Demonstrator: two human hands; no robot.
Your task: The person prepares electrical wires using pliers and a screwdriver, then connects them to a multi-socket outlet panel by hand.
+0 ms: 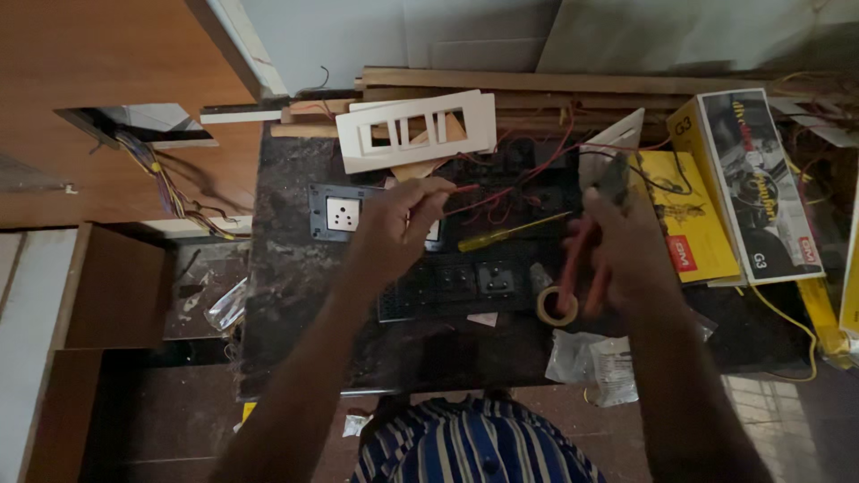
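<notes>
Dark stone countertop (295,295), cluttered. Yellow boxes (743,192) at right edge. White slotted cover plate (416,130) at back. Black switch panel (452,282) central, beneath both hands. Right hand (617,250) closed around red-handled pliers (580,259), blurred. Left hand (398,224) pinching red wire (461,190). Yellow screwdriver (510,233) between hands. Tape roll (557,306) just beside right hand.

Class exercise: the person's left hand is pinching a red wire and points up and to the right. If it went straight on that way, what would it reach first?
Probably the tangle of red wires beyond the left hand, then the white switch frame; depth is hard to judge here.
</notes>
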